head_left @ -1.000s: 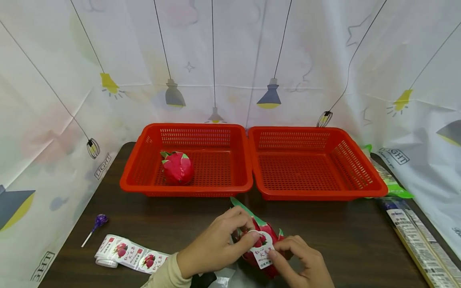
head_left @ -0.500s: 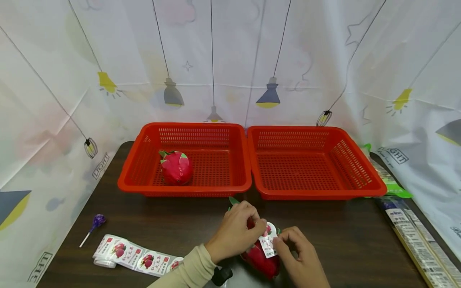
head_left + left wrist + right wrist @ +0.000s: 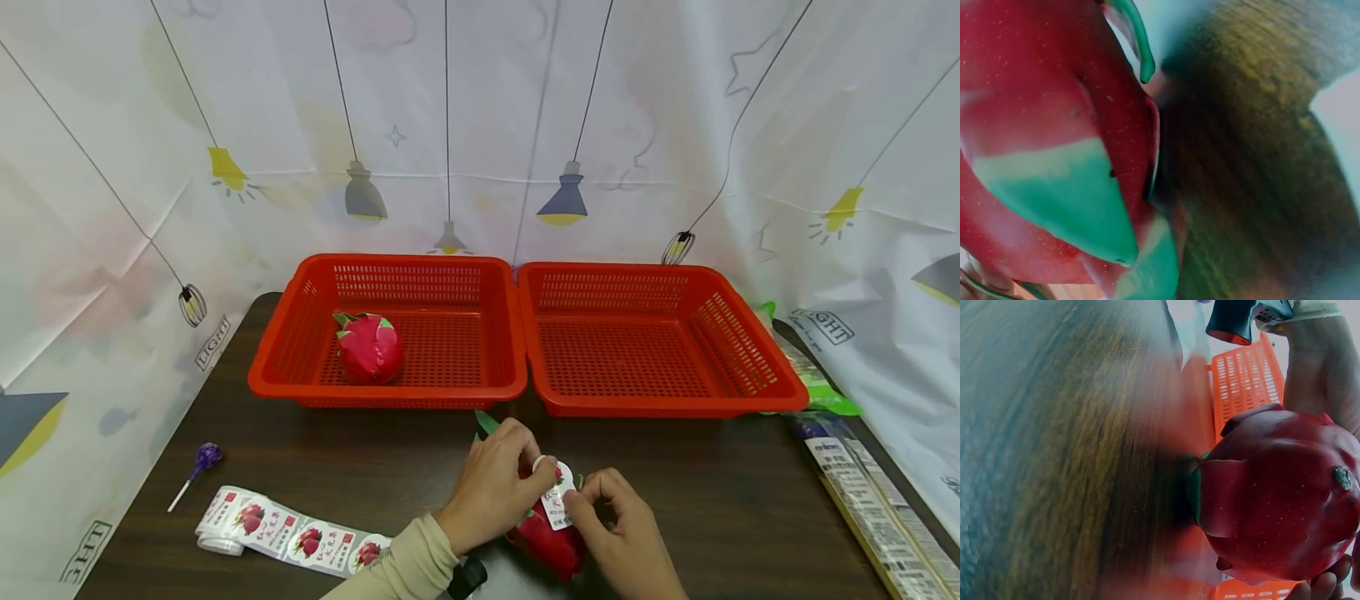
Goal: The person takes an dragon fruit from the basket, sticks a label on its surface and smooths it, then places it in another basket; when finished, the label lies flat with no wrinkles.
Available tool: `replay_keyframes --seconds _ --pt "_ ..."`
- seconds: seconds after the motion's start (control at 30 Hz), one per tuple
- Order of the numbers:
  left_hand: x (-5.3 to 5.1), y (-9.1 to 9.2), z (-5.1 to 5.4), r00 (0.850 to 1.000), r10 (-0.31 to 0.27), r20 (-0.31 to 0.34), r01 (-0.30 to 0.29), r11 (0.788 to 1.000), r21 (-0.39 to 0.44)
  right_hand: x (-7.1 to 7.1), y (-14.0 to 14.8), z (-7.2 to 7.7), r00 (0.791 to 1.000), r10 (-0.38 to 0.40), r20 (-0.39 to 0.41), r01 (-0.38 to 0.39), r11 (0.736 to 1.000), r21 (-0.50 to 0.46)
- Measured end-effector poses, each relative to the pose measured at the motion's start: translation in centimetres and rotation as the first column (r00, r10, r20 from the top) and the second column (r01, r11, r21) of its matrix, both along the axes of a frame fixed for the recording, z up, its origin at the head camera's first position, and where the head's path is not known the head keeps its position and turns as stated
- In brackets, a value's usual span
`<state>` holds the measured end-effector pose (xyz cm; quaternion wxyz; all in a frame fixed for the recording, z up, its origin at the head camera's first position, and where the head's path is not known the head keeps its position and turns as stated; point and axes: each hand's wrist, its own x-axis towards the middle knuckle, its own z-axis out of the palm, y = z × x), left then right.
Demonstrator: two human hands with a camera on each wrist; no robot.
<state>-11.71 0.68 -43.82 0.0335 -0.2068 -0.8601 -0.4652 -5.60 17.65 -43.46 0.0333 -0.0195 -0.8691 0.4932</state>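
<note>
At the front middle of the head view, a red dragon fruit (image 3: 549, 546) with green leaf tips lies between the two hands. The left hand (image 3: 491, 483) pinches the upper left edge of a white printed label (image 3: 556, 506) over the fruit. The thumb and forefinger of the right hand (image 3: 626, 533) pinch the label's right edge. Part of the fruit is hidden behind the left hand. The left wrist view is filled by the fruit's red skin and green tips (image 3: 1066, 194); the right wrist view shows its rounded end (image 3: 1285, 500), with fingertips below it.
Behind the hands stand two red baskets; the left one (image 3: 390, 393) holds another dragon fruit (image 3: 370, 350), the right one (image 3: 667, 406) is beside it. A label strip (image 3: 300, 537) and a purple lollipop (image 3: 207, 456) lie at left. Long packets (image 3: 877, 500) and a green bag (image 3: 825, 387) lie at right.
Compared with a second ago, the left hand has moved right and slightly up, and the label sits a little farther right and higher. Since half a second ago, little has shifted.
</note>
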Motion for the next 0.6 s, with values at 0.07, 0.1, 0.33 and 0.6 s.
replay_keyframes --seconds 0.07,0.1,0.33,0.6 --pt "0.03 0.03 -0.06 1.000 0.007 0.004 -0.007 1.000 0.001 -0.05 -0.02 -0.03 1.000 -0.008 0.003 0.008 1.000 0.002" --pt "0.06 0.02 -0.09 1.000 0.010 0.009 -0.010 1.000 0.004 -0.06 -0.04 -0.05 1.000 -0.010 -0.001 0.010 1.000 0.001" --pt "0.10 -0.20 -0.40 0.999 0.010 0.035 -0.012 0.999 0.051 0.01 -0.10 -0.41 0.999 -0.026 -0.024 0.026 1.000 -0.011" --pt "0.05 -0.26 -0.47 1.000 0.000 0.015 0.000 0.998 0.061 0.26 0.33 -0.56 0.999 -0.020 0.034 0.023 0.995 -0.097"
